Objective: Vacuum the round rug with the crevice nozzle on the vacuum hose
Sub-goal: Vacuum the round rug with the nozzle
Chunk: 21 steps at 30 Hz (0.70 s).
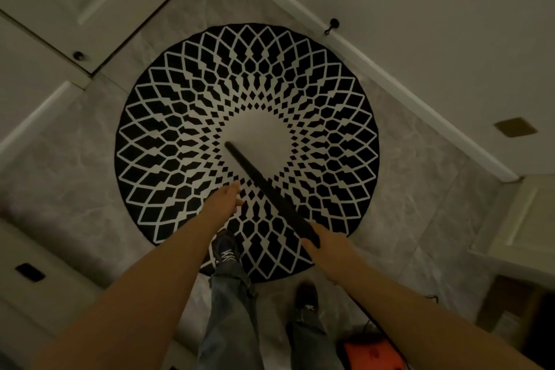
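1. We look straight down on the round rug [210,105], black with a white lattice pattern and a plain pale centre, lying flat on grey marbled floor tiles [420,204]
2. Our right hand [322,245] is closed round the near end of the black crevice nozzle [264,186], over the rug's near-right edge; the nozzle slants up-left from there, and its tip sits at the near-left rim of the rug's pale centre
3. Our left hand [223,200] hangs over the rug's near half, left of the nozzle and apart from it, fingers loosely spread and holding nothing
4. One dark shoe with white laces [225,251] stands on the rug's near edge; the other shoe [306,294] is on the tiles just off the rug, both under grey jeans
5. An orange and black object [369,351], blurred, sits on the floor well off the rug's near-right side; we cannot tell what it is
6. White cabinet doors with a dark round knob [79,55] stand off the rug's far-left side
7. A white baseboard [390,81] runs past the rug's far-right side, a dark doorstop [332,25] sticking out of it close to the rug's far edge
8. Nothing lies on the rug apart from the nozzle tip and the one shoe
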Motion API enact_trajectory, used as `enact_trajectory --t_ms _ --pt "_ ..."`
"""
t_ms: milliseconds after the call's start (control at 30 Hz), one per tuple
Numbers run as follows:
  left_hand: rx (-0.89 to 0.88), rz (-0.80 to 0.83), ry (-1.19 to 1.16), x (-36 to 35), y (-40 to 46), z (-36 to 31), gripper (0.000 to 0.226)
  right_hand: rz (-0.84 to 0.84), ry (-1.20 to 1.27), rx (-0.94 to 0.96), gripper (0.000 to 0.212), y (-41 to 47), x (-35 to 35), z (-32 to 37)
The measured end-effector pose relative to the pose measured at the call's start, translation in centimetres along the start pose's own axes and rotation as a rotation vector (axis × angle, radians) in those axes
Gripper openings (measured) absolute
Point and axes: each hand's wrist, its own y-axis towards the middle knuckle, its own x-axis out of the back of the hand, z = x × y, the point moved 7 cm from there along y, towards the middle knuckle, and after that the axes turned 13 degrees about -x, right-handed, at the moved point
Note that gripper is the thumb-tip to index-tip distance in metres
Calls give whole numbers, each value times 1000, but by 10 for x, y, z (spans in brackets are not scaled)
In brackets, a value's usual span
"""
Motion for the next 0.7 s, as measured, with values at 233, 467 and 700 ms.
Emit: enact_trajectory --t_ms 233,467,700 --pt "-40 -31 49 15 0 -6 51 -73 7 -98 46 38 52 -4" --pt "22 -54 30 26 4 5 58 -198 170 -195 42 46 78 -14" --pt "-110 -39 49 7 2 -18 50 -1 -238 55 57 32 10 26"
